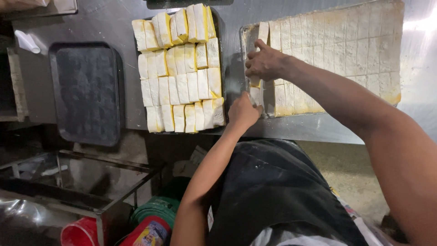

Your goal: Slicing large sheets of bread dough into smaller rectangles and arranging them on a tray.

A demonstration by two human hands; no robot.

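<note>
Head view: left hand (243,111) curled, fingers pinching a cut strip (256,94) at the slab's (346,50) near left corner. Right hand (264,63) closed loosely, fingertips pressing the same column farther up. Strip's long axis runs away from the person. Slab lies in the right tray (246,34); the middle tray (222,54) holds stacked pieces (180,68).

Dim, wide-angle view; glare on the metal table (421,23) at upper right.
</note>
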